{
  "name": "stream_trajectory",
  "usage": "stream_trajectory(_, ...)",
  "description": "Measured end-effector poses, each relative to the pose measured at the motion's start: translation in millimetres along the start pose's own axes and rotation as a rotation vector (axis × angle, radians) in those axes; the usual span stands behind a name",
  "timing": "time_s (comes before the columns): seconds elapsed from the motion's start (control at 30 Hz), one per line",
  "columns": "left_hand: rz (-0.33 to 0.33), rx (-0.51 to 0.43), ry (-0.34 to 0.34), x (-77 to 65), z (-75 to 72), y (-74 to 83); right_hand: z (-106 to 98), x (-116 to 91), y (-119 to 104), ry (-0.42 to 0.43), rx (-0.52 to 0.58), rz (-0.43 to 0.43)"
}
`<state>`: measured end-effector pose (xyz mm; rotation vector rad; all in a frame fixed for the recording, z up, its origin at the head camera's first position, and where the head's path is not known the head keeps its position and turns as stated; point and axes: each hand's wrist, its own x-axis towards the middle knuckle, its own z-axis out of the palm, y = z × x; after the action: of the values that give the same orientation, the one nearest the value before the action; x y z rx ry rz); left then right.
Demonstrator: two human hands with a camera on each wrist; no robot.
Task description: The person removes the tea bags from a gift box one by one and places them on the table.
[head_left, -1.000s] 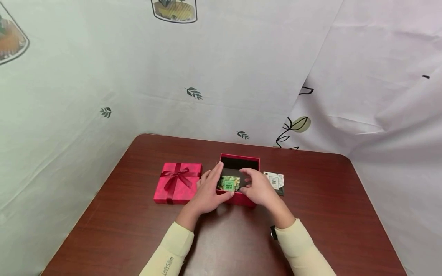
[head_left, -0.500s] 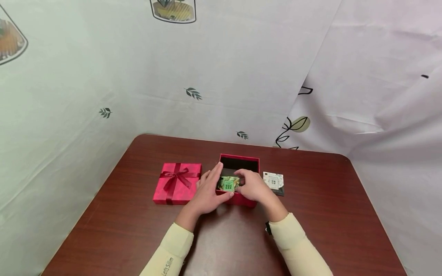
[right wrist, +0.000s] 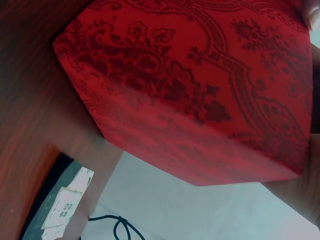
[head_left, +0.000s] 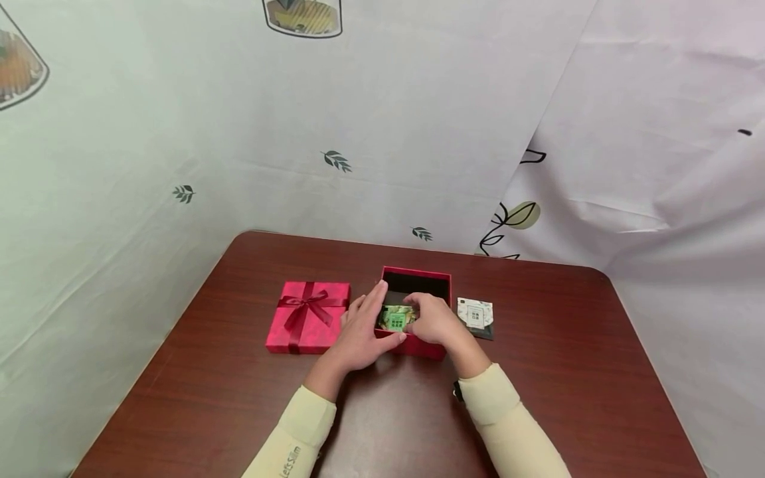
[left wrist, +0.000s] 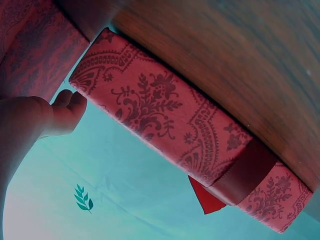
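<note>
An open red patterned box [head_left: 427,348] with a dark inside stands at mid-table. My left hand [head_left: 358,335] rests along its left wall, fingers straight and thumb at the front rim. In the left wrist view, fingers [left wrist: 67,112] show close to the corner of the red lid. Inside the box lies a green printed packet [head_left: 396,318]. My right hand [head_left: 436,322] reaches in over the right part, its curled thumb and index finger gripping the packet's right end. In the right wrist view the red box wall [right wrist: 200,90] hides most of that hand.
The red lid [head_left: 329,335] with a dark ribbon bow lies left of the box. To the right, a white printed packet [head_left: 475,312] overlaps a dark one [head_left: 487,332]. The brown table [head_left: 550,358] meets white patterned cloth [head_left: 388,119] at the back.
My right hand has moved left inside the box, from beside the green packet onto its right end. The left hand has stayed on the box's left wall.
</note>
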<state>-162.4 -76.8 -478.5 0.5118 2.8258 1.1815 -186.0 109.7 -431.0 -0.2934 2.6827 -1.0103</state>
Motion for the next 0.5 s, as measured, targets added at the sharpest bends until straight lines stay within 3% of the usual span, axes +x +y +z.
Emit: stream_trajectory(0.5, 0.014, -0.006, 0.005, -0.4, 0.8, -1.5, 6.0, 8.6, 0.8, -0.008, -0.046, 0.07)
